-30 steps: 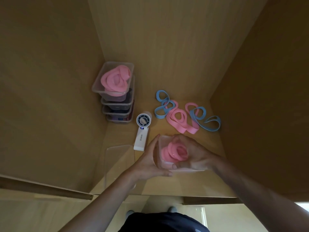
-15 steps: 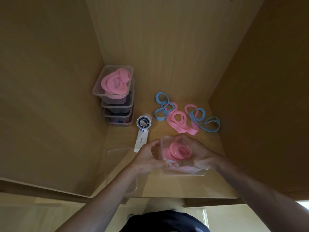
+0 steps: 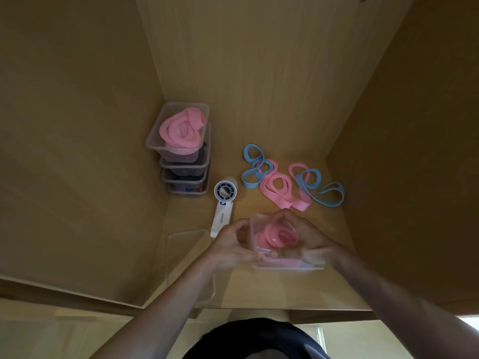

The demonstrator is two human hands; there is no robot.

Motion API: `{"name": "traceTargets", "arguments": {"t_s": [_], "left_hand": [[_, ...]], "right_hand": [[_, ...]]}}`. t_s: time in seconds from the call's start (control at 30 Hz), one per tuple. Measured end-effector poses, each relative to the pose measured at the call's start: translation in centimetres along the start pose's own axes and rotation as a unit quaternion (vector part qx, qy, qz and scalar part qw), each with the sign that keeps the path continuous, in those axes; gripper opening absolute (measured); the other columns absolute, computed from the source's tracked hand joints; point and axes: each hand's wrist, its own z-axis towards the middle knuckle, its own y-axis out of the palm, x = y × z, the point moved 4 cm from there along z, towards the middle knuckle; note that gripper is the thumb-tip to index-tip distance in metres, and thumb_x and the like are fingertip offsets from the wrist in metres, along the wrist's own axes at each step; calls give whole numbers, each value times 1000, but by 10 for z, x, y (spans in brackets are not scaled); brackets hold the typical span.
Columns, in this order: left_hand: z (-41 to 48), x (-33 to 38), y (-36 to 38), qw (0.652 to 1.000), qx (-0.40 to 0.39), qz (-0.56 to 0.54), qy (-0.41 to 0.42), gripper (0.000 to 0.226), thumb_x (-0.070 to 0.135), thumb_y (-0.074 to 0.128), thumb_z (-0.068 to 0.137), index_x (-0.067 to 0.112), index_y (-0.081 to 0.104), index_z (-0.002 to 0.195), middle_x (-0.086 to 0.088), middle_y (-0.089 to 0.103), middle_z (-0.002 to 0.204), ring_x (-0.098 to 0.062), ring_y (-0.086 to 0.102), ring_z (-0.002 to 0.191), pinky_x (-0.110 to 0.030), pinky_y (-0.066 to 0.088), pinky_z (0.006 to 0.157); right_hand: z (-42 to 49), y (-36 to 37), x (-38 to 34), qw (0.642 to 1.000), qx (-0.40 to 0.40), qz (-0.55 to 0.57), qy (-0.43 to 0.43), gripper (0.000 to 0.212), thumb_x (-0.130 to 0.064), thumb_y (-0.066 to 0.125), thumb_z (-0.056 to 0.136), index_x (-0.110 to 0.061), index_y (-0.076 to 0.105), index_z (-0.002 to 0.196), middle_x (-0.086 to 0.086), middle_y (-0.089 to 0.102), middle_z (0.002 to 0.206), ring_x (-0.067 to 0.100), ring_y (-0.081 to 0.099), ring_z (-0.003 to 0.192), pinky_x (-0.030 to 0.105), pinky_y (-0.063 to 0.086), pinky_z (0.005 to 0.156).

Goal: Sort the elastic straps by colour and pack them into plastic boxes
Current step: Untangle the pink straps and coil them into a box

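Note:
A clear plastic box (image 3: 290,266) lies on the shelf near the front, with coiled pink straps (image 3: 274,235) inside. My left hand (image 3: 230,247) grips the box's left side. My right hand (image 3: 308,242) curls over the pink straps, thumb and fingers around the coil. Behind the box, loose pink straps (image 3: 277,189) and blue straps (image 3: 315,185) lie tangled on the shelf. At the back left stands a stack of clear boxes (image 3: 185,174); the top one (image 3: 155,145) holds pink straps (image 3: 181,130).
A white hand-held fan (image 3: 223,203) lies between the stack and my hands. A clear lid (image 3: 186,244) lies at the shelf's front left, partly under my left forearm. Wooden walls close in at left, back and right. The shelf edge (image 3: 311,310) runs below my arms.
My left hand has slid up from the box's front corner to grip its left side. My right hand stays over the pink coil, its fingers arched a little higher.

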Motion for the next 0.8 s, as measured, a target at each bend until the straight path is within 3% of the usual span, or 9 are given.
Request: {"name": "traceTargets", "arguments": {"t_s": [0.13, 0.37, 0.47, 0.53, 0.67, 0.8], "left_hand": [[1, -7, 1, 1000, 2, -11, -2, 84, 22, 99, 48, 19, 63, 124, 1, 72, 118, -17, 70, 108, -42, 58, 94], [5, -7, -5, 1000, -14, 21, -12, 75, 21, 98, 57, 18, 64, 124, 1, 73, 117, -19, 69, 110, -48, 55, 98], [5, -4, -5, 999, -23, 38, -16, 76, 37, 99, 56, 21, 65, 122, 1, 74, 115, -19, 69, 109, -47, 56, 97], [4, -2, -5, 999, -22, 47, -19, 79, 42, 99, 53, 21, 64, 121, 1, 74, 113, -19, 70, 107, -47, 57, 96], [1, -2, -3, 998, -24, 53, -16, 80, 30, 99, 54, 23, 61, 124, 3, 74, 111, -14, 71, 103, -43, 58, 92], [-3, 5, 1, 996, -39, 85, 5, 88, 26, 99, 55, 28, 54, 130, 9, 69, 118, -6, 67, 107, -33, 58, 92]], "right_hand": [[1, 1, 4, 1000, 6, -6, -6, 72, -51, 93, 57, -34, 51, 113, -9, 63, 115, 15, 63, 109, 47, 54, 91], [2, 2, 5, 1000, 8, -8, -8, 70, -57, 90, 60, -34, 50, 113, -11, 63, 113, 11, 62, 108, 42, 54, 91], [-1, 3, 2, 1000, 10, -5, -12, 64, -54, 88, 64, -32, 50, 111, -12, 63, 110, 8, 62, 105, 32, 53, 89], [-2, 4, 3, 1000, 12, -3, -10, 66, -55, 88, 63, -32, 51, 112, -12, 64, 110, 10, 63, 105, 33, 54, 89], [-2, 2, 7, 999, 24, -20, -17, 75, -61, 88, 60, -33, 49, 117, -8, 61, 117, 15, 63, 108, 46, 54, 90], [-4, -9, -2, 999, 33, -35, -24, 76, -70, 83, 61, -38, 48, 121, -10, 58, 122, 13, 59, 113, 43, 54, 92]]}}
